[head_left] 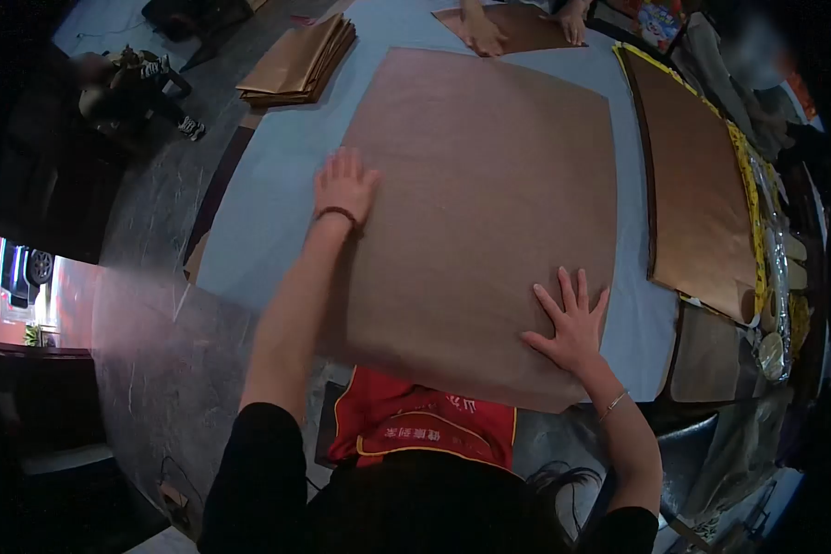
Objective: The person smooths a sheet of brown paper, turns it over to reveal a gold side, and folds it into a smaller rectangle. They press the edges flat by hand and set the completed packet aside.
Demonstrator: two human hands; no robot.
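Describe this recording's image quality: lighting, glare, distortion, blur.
Head view: dim lighting, black corners; the doorway glares, with haze over the nearby floor; the sheet has bowed edges, likely partly lens distortion; a patch at upper right is blurred, while the left hand and right hand look fairly clear.

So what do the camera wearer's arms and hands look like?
No gloves! The left hand has a dark bracelet at its wrist, and the right hand has a thin, shiny bracelet. Short black sleeves leave the forearms bare.
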